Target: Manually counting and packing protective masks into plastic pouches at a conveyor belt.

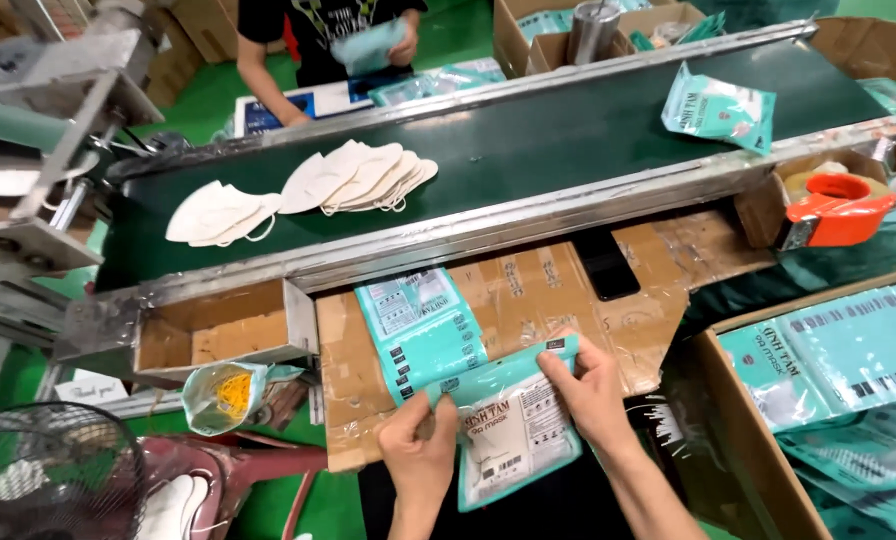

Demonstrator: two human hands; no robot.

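Gripping a teal mask packet [513,425] at six o'clock over the cardboard worktop [528,290]: left hand [420,452] fingers pinched on its left edge, right hand [593,390] fingers clamped on its top corner.

White masks [353,178] lie fanned on the far green conveyor belt [568,130], an orange tape dispenser [836,210] sits at right, and an open cardboard box [218,330] hangs near left.

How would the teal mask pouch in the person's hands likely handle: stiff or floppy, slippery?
The teal mask pouch probably flexes: it bends between the left hand and right hand. Its glossy film looks slippery. It likely weighs little, being flat and thin.
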